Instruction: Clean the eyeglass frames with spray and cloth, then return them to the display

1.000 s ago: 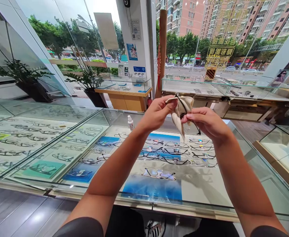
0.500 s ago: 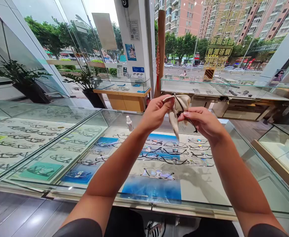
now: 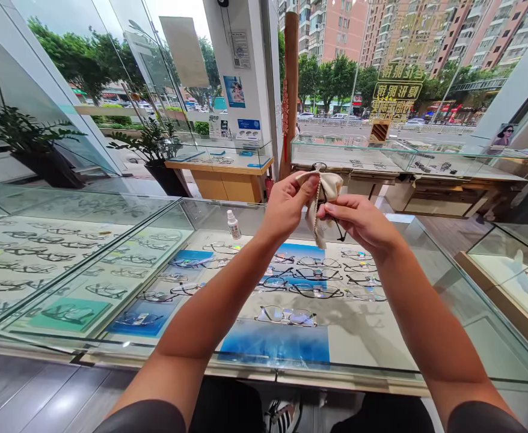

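Both hands are raised together over the glass display counter (image 3: 453, 313). My left hand (image 3: 287, 204) pinches the top of a beige cleaning cloth (image 3: 323, 195) between thumb and fingers. My right hand (image 3: 358, 221) is closed on the same cloth and on a pair of dark-framed glasses (image 3: 331, 213) wrapped in it. Only a thin black temple and a bit of frame show past the cloth, which hangs down between the hands.
Several glasses frames (image 3: 311, 291) lie in rows under the counter glass. A small white spray bottle (image 3: 234, 225) stands on the counter to the left of my hands. Another glass case (image 3: 354, 150), a wooden stand (image 3: 221, 174) and potted plants (image 3: 156, 150) stand beyond.
The hands with the cloth and glasses have drifted slightly left and upward in view. The cloth has bunched closer between the fingers.
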The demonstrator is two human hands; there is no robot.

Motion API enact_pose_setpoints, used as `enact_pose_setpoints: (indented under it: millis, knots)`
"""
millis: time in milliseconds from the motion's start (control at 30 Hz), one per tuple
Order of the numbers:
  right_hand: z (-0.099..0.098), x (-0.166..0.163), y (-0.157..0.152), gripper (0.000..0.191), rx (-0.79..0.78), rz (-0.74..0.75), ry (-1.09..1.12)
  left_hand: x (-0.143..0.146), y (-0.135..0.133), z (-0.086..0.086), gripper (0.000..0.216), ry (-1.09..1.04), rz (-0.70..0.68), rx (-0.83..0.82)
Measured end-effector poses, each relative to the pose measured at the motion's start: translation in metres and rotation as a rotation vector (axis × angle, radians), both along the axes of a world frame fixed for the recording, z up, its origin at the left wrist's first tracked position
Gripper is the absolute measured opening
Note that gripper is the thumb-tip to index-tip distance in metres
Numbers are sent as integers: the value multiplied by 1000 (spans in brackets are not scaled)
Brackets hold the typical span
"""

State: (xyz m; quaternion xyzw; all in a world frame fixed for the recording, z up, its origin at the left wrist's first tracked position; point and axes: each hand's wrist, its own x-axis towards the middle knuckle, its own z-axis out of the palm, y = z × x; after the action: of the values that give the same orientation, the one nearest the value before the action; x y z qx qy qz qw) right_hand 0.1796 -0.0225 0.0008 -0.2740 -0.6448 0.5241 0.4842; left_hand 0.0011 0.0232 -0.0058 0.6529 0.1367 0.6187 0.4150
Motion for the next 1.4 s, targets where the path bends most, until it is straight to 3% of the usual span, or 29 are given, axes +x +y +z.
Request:
enact_pose_setpoints:
  millis: [233,500,767,1000,1267,1400]
  knots:
    - [-1,5,4,26,-44,-20,45,-9,1,5,47,98,-190,-3]
    - [-2,-5,1,29,-31,23,21,2,-7,1,44,5,37,-13]
    - [2,3,-1,23,-41,4,54,-13,-3,9,46,121,-215,-9]
    - [-1,-8,-3,27,-22,33,23,4,-10,1,42,-54,-26,-4]
    - [0,2,2,25,-51,12,81,-5,-2,4,47,25,-281,-90]
    - [-4,-6,2,28,-21,15,47,3,-11,1,41,-51,-107,-75]
